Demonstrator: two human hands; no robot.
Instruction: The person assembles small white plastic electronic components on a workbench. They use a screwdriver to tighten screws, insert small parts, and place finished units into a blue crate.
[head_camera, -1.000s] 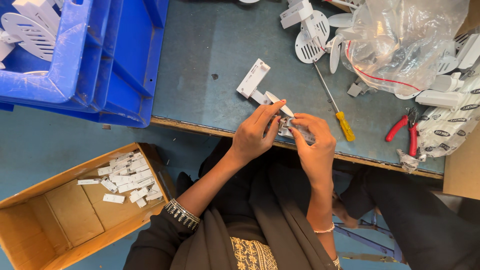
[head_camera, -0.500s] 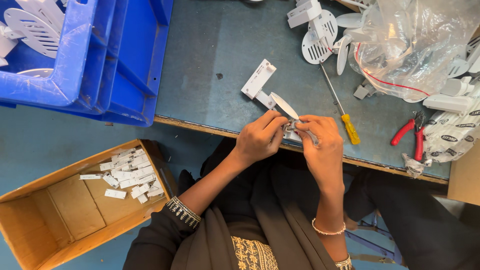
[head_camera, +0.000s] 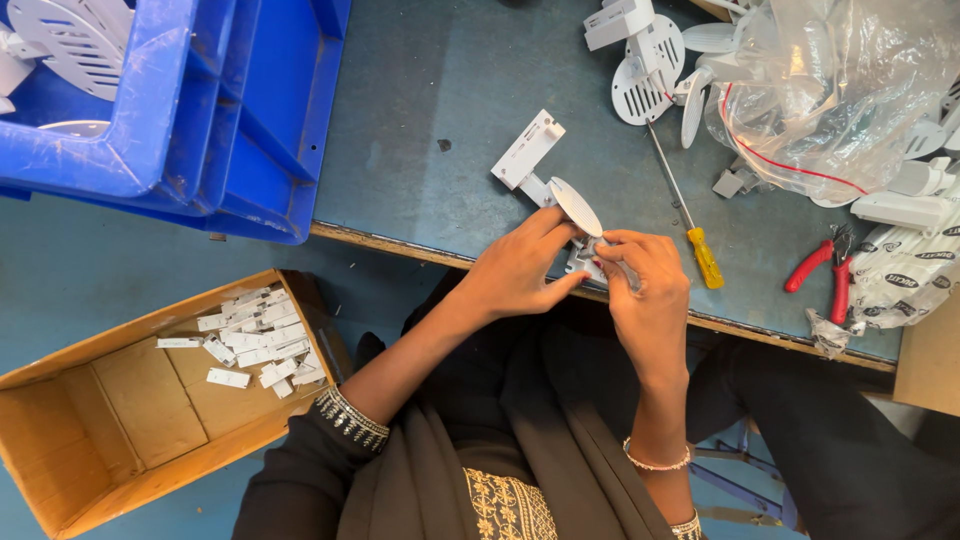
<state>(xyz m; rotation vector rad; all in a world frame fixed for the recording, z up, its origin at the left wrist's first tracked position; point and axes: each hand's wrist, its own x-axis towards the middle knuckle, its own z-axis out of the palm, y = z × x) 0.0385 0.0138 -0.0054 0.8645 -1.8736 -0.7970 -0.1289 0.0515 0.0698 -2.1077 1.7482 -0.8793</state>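
White oval plastic disc (head_camera: 577, 206) on a small grey-white part sits at the near table edge, pinched between both hands. I see left hand (head_camera: 520, 268) with fingers curled, thumb and fingertips gripping the part from the left. Right hand (head_camera: 645, 290) closed around its other end. Just behind lies 1 white rectangular plastic bracket (head_camera: 527, 150). Yellow-handled screwdriver (head_camera: 686, 218) near right hand; red-handled pliers (head_camera: 826, 270) farther right. Cardboard box of white pieces (head_camera: 130, 400) on floor, left.
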